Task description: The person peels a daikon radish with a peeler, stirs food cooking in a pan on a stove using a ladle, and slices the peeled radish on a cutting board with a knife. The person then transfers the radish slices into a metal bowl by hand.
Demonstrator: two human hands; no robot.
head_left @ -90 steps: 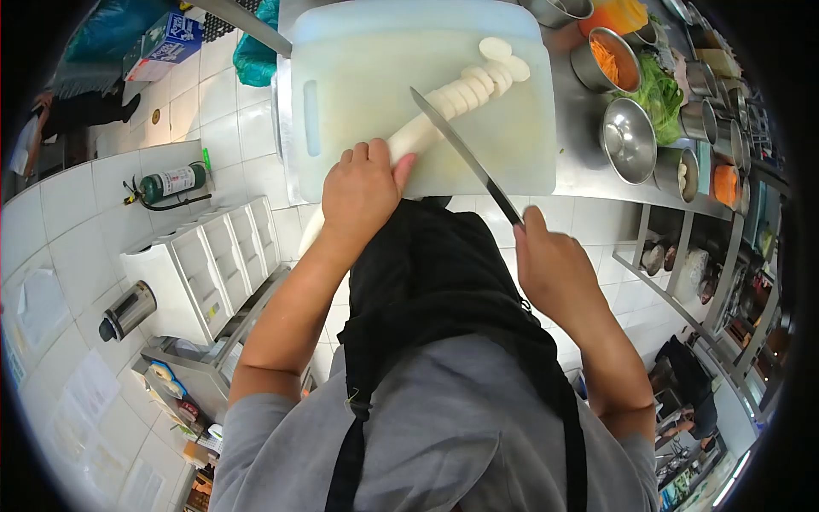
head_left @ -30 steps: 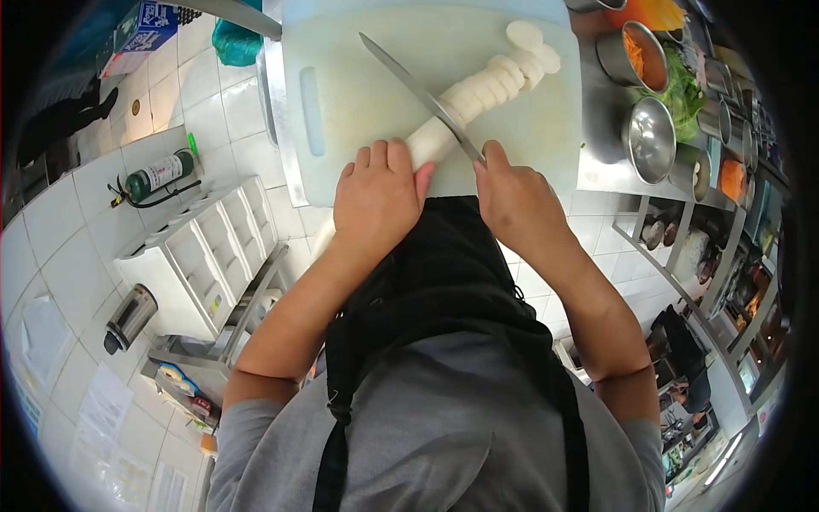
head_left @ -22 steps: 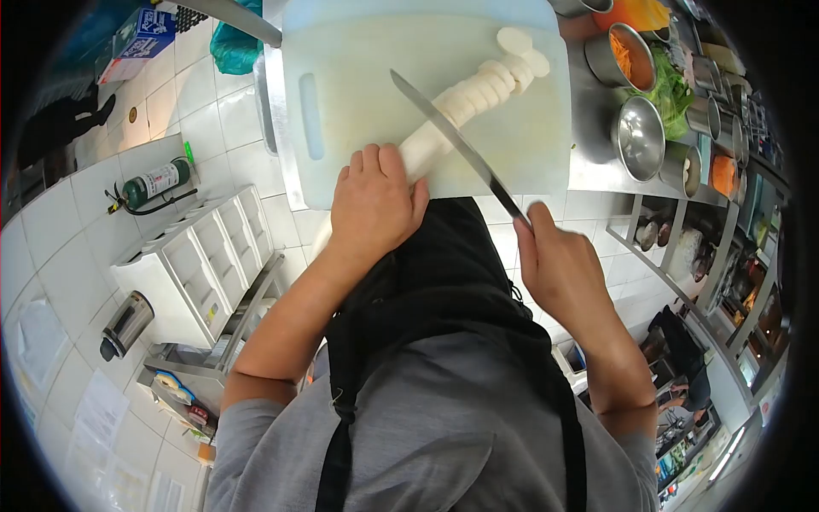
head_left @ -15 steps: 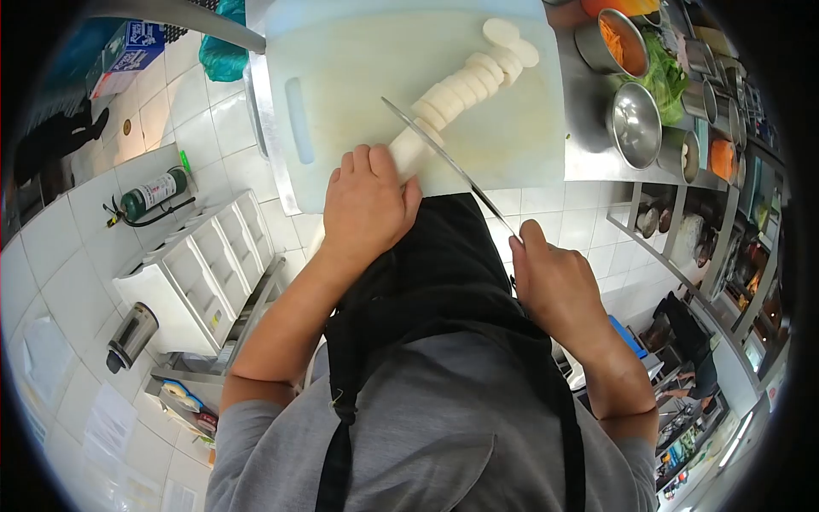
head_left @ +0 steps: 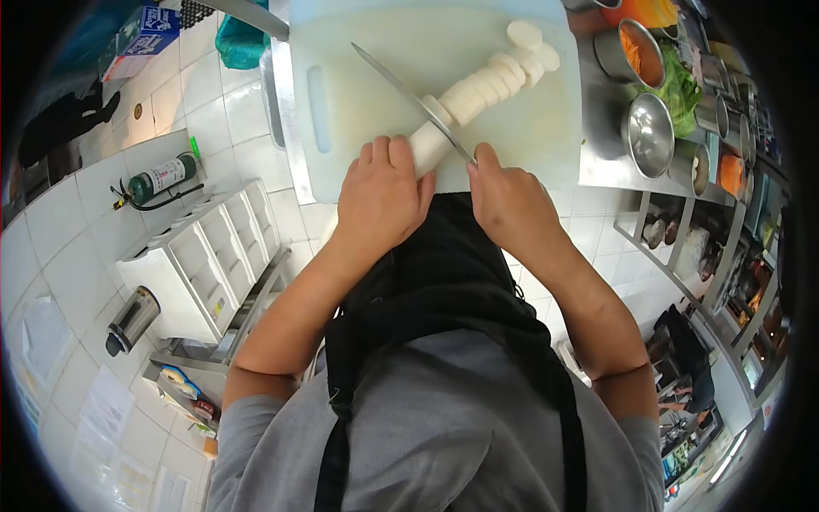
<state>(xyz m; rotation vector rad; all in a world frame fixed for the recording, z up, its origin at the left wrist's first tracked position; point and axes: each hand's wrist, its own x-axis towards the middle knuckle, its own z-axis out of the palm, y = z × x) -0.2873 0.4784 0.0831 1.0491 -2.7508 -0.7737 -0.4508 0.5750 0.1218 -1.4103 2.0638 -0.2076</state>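
Observation:
A peeled white daikon radish lies slantwise across a pale cutting board. My left hand grips its uncut near end, fingers over the top and thumb along the side. In my right hand is a knife, held by its handle, which my fingers hide. Its long blade crosses the radish at the cut end, with the tip pointing to the far left. Beyond the blade, several thick round slices lean in a row toward the upper right, with a loose round at the far end.
Right of the board stand a steel bowl, a pot of orange shreds and green leaves. A white drawer unit and a green cylinder are at left. Another person stands far right.
My right hand has moved forward and left, pushing the knife farther across the radish. My left hand still holds the radish. The whole view has shifted slightly.

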